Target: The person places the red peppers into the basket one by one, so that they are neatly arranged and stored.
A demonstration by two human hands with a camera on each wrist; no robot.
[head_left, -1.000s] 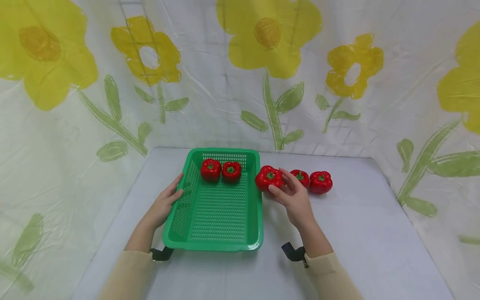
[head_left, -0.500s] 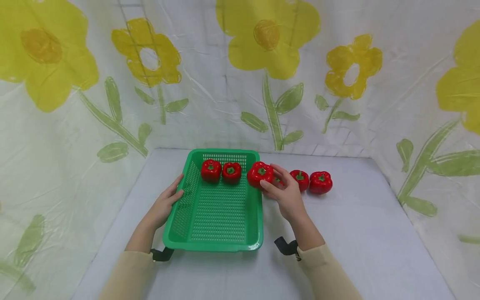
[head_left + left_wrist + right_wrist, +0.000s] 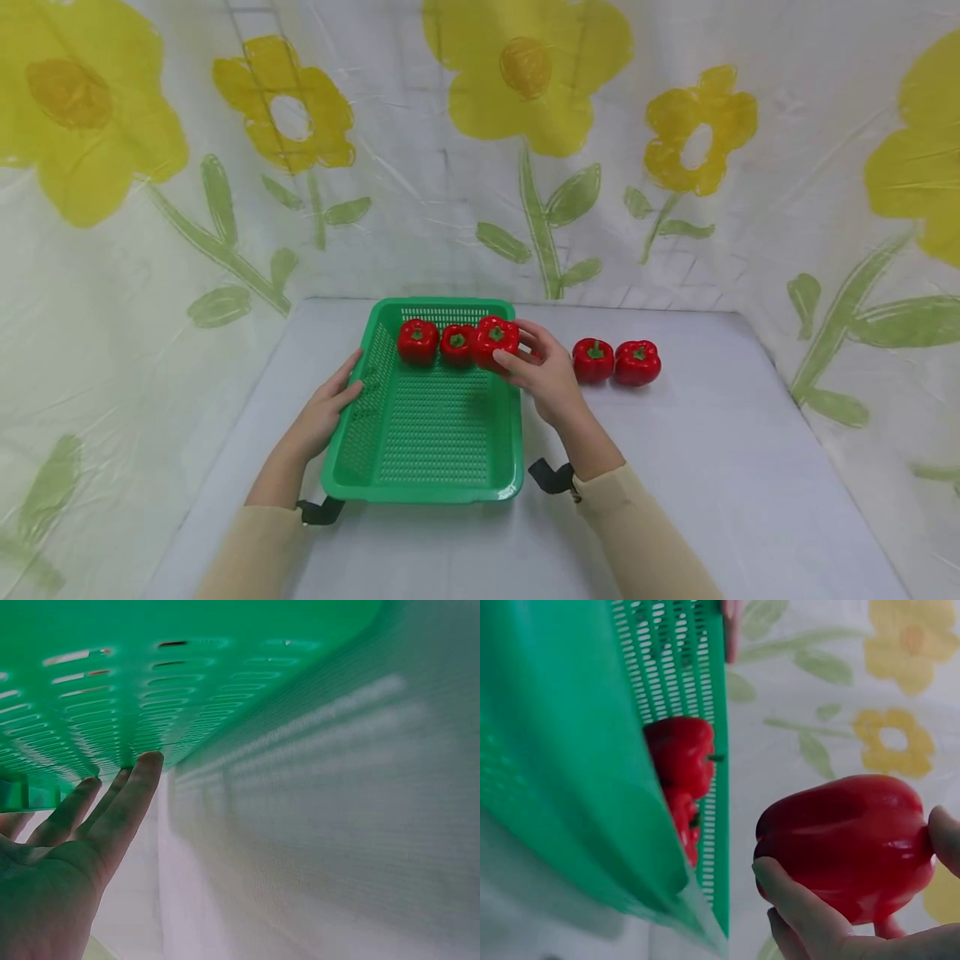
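A green plastic basket with slotted walls stands left of centre on the table. My left hand holds its left rim, thumb over the edge; in the left wrist view straight fingers lie against the outer wall. My right hand grips a red bell pepper between thumb and fingers, above the basket's far right part; the right wrist view shows this bell pepper above rim height. Inside the basket, two red bell peppers sit side by side at the far left.
Two more red bell peppers sit close together on the white table, right of the basket. Red of another shows behind the right hand's fingers, mostly hidden. A flower-printed white curtain hangs behind and along the sides.
My right hand has carried its bell pepper leftward, from beside the basket's right rim to over the inside. The left hand has stayed at the left rim.
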